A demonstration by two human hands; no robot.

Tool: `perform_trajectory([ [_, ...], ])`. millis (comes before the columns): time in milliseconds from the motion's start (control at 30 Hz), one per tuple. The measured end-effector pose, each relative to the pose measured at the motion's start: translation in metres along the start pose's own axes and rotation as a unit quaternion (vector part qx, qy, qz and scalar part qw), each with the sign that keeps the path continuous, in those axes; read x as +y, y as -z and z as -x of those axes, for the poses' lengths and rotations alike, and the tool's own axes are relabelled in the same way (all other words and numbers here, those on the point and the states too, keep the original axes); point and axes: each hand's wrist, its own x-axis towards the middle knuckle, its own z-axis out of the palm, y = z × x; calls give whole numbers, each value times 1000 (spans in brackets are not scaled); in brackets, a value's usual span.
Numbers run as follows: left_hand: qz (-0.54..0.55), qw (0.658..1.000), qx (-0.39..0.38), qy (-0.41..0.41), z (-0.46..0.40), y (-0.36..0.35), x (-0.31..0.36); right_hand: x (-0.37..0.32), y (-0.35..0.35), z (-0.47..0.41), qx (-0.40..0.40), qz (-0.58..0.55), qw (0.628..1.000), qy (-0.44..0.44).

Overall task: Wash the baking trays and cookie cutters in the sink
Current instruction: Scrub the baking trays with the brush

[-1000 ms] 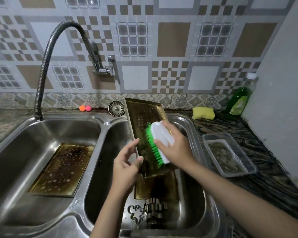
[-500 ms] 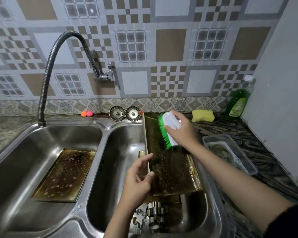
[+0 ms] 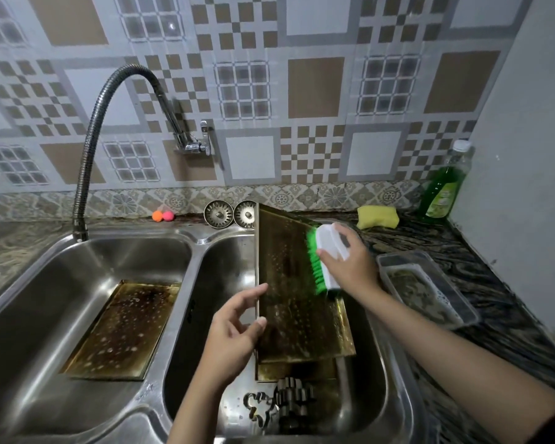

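Two fingertips of the left hand (image 3: 234, 331) barely pinch the tilted tray (image 3: 292, 302) over the right sink (image 3: 382, 373); the right hand (image 3: 350, 267) grips the brush (image 3: 324, 257) against it. Harder scrubbing could slip it onto the cutters (image 3: 279, 408).

Double sink (image 3: 186, 241): brushed stainless steel, sheen noted. Baking trays (image 3: 297, 283): gold-toned metal, dulled by dark baked-on staining and soap flecks; cookie cutters (image 3: 269, 408) were recorded as bright metal. Brush (image 3: 326, 254): glossy white plastic back, green plastic bristles.
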Motion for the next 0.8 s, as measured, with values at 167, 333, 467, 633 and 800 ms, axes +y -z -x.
perform_trajectory([
  [167, -15, 999, 28, -12, -5, 3, -1, -9, -2, 4, -48, -8, 999, 6],
  [333, 17, 986, 164, 15, -15, 29, -14, 8, 7, 45, -219, -106, 970, -29],
  [467, 36, 977, 207, 30, -13, 41, -15, -1, 38, 43, -177, -128, 976, -9],
  [633, 67, 983, 161, 64, -12, 47, -21, 6, 43, 41, -211, -64, 975, -8],
  [800, 119, 987, 58, 89, -8, 25, -9, 0, 28, 49, -206, -115, 972, -15],
])
